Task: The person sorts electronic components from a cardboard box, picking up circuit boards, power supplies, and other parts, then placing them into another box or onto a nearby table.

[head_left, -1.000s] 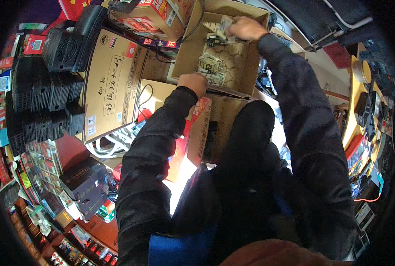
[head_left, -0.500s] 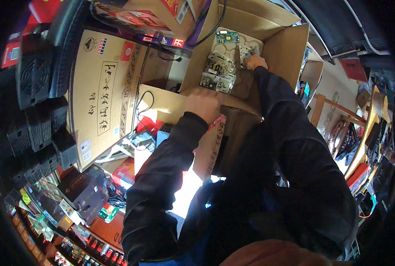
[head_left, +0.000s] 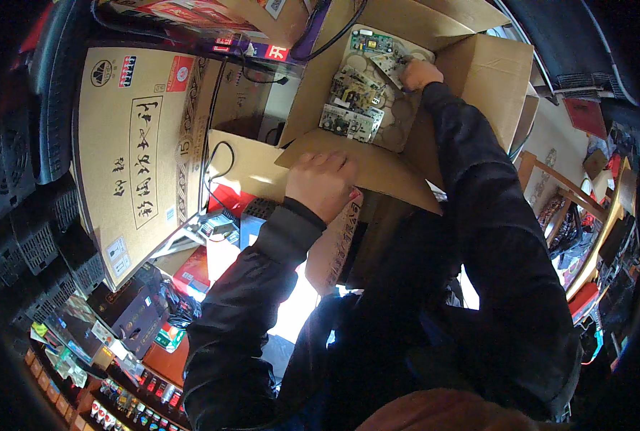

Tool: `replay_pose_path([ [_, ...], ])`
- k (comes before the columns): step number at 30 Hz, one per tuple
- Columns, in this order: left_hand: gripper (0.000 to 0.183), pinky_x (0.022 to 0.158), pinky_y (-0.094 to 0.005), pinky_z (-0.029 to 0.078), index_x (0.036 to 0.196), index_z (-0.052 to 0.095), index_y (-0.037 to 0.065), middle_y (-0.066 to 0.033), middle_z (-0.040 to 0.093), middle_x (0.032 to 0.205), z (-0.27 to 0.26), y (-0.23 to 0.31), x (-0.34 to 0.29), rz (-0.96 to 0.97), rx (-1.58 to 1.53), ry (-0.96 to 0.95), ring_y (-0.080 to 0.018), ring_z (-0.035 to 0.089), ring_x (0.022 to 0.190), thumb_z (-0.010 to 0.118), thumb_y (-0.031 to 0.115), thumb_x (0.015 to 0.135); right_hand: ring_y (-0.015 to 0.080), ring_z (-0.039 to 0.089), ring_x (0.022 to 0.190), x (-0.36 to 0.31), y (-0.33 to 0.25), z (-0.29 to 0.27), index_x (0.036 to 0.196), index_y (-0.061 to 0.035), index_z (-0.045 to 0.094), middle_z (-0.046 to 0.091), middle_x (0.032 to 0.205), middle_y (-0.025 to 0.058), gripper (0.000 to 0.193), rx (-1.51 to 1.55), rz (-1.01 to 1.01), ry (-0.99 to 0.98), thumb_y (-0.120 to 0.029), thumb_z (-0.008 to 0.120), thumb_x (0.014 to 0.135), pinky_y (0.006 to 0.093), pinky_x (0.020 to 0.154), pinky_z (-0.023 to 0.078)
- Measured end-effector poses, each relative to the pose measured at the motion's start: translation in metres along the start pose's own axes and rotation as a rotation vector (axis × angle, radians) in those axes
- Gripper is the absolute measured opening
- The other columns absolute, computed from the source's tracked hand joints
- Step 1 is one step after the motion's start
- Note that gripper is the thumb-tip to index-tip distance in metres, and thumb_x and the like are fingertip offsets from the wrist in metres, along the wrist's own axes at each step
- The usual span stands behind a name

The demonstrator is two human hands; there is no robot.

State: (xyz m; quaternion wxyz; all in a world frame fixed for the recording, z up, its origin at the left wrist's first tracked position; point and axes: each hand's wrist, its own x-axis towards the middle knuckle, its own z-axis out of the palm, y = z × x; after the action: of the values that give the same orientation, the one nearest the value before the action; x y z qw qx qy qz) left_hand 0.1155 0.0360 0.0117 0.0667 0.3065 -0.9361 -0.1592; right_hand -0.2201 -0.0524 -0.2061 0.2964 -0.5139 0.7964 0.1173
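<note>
An open cardboard box [head_left: 489,86] stands in front of me. Inside it, several circuit boards lie on a pale layer with round recesses [head_left: 399,108]. A green board [head_left: 372,42] is at the far end, a yellowish board [head_left: 361,87] in the middle and a pale board [head_left: 350,123] nearest me. My right hand [head_left: 422,74] reaches in, fingers closed at the edge of a narrow circuit board [head_left: 389,70] lying slanted beside the others; its fingertips are partly hidden. My left hand [head_left: 321,183] is curled over the box's near flap [head_left: 388,164], its thumb out of sight.
A large printed carton [head_left: 147,158] stands at the left, with black perforated units [head_left: 32,244] beyond it. Black cables [head_left: 223,169] hang between carton and box. Another carton [head_left: 334,244] is below my left hand. Wooden furniture [head_left: 560,183] stands at the right.
The near flap has risen and tilts over the box's near edge, with my left hand on it. The board at my right hand now lies flatter and more slanted. The whole view has shifted slightly.
</note>
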Motion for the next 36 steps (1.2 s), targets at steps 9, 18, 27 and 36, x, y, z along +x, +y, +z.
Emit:
replay_pose_path([
  [9,0.027,0.078,-0.0388,0.051,0.106,0.071,0.015,-0.0043,0.073,0.109,-0.007,-0.001,0.003,-0.02,0.016,-0.118,-0.0237,0.069,0.094,0.065,0.017,0.079,0.0421,0.067,0.114,-0.017,0.001,-0.016,0.114,-0.0056,0.073,0.071,0.117,0.0215,0.036,-0.111,-0.081,0.035,-0.026,0.064,0.085,0.0516,0.093,0.055],
  [18,0.029,0.078,-0.0368,0.052,0.106,0.071,0.014,-0.0042,0.073,0.109,-0.007,0.0,0.005,-0.016,0.037,-0.106,-0.0222,0.069,0.091,0.066,0.017,0.077,0.0408,0.068,0.112,-0.003,-0.003,-0.011,0.109,-0.0051,0.076,0.071,0.119,0.0205,0.033,-0.171,-0.153,-0.01,-0.024,0.065,0.084,0.0509,0.09,0.056],
  [27,0.03,0.076,-0.0375,0.051,0.107,0.071,0.013,-0.0043,0.073,0.108,-0.006,-0.001,0.005,-0.012,0.035,-0.087,-0.0225,0.069,0.089,0.066,0.018,0.077,0.0408,0.068,0.108,0.025,0.002,-0.005,0.119,-0.005,0.07,0.071,0.116,0.0233,0.036,-0.166,-0.196,-0.077,-0.022,0.063,0.088,0.0475,0.092,0.055],
  [36,0.032,0.076,-0.0371,0.051,0.108,0.071,0.013,-0.0038,0.073,0.108,-0.005,-0.003,0.007,-0.004,0.065,-0.106,-0.0222,0.068,0.089,0.067,0.021,0.078,0.0333,0.07,0.091,0.068,0.005,0.037,0.15,-0.013,0.052,0.072,0.102,0.0246,0.057,0.27,-0.588,-0.003,-0.018,0.055,0.093,0.0434,0.082,0.053],
])
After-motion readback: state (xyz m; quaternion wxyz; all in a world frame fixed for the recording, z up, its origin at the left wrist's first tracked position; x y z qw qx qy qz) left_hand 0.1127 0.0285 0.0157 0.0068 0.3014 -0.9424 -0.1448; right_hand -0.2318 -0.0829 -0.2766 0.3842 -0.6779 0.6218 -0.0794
